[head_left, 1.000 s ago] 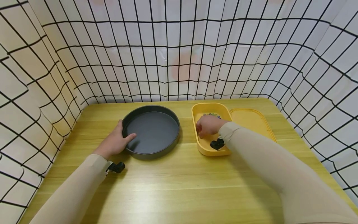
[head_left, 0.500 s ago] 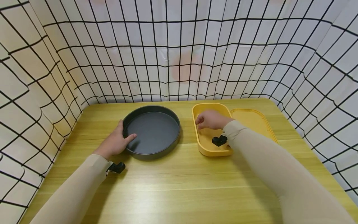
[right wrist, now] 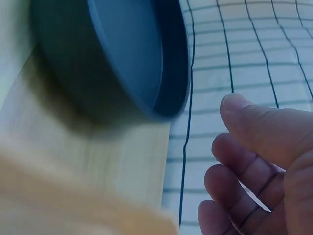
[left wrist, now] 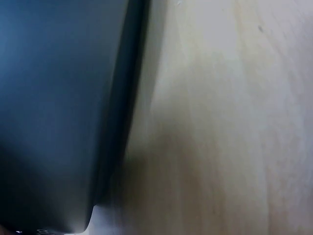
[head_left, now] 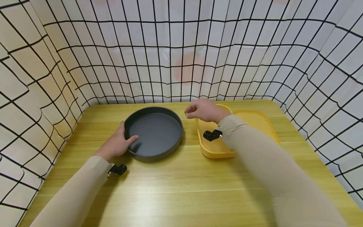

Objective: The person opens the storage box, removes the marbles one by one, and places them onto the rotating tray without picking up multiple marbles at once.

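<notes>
A round dark grey pan [head_left: 154, 134] stands at the left of the wooden table. My left hand [head_left: 117, 144] holds its left rim, thumb over the inside and fingers along the outer wall. In the left wrist view the pan [left wrist: 54, 107] fills the left side. My right hand [head_left: 204, 110] is raised above the far left edge of a yellow container [head_left: 216, 155], pinching a small yellowish marble [head_left: 186, 114] between thumb and fingertips. The right wrist view shows the thumb and curled fingers of the right hand [right wrist: 259, 161], with no marble visible there. My right hand and forearm cover much of the container.
A yellow lid [head_left: 255, 123] lies on the table right of the container, partly behind my right sleeve. White walls with a black grid net [head_left: 182, 47] enclose the table [head_left: 158, 192] at the back and both sides.
My right hand has lifted out of the yellow container with the marble and moved left and away from me, towards the pan. My left hand and the pan have stayed put.
</notes>
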`<action>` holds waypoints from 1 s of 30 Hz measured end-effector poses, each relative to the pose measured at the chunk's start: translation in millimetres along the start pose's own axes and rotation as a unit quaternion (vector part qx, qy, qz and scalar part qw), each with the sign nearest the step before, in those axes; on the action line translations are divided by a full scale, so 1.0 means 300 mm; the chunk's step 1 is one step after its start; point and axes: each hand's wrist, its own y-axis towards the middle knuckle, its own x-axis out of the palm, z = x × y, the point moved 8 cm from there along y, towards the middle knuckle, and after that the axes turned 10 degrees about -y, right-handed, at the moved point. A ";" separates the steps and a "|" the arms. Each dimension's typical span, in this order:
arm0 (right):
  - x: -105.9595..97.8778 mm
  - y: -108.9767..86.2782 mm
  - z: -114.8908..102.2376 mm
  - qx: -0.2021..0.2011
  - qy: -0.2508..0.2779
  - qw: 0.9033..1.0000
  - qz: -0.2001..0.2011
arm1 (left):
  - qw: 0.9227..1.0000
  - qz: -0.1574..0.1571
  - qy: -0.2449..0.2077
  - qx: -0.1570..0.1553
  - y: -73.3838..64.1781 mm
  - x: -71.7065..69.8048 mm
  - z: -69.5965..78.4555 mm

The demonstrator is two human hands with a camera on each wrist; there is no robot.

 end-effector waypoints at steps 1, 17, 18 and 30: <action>0.003 0.008 -0.019 -0.004 0.007 1.000 0.001 | 1.000 0.000 0.001 -0.001 0.000 0.000 0.000; 0.104 0.104 -0.218 -0.049 0.010 0.999 -0.013 | 1.000 -0.004 0.001 -0.002 -0.001 -0.002 0.000; 0.108 0.106 -0.225 -0.049 0.012 0.999 -0.014 | 1.000 -0.004 0.001 -0.002 -0.001 -0.002 0.000; 0.082 0.097 -0.194 -0.035 0.066 0.997 0.008 | 1.000 -0.004 0.004 0.001 0.003 0.000 -0.004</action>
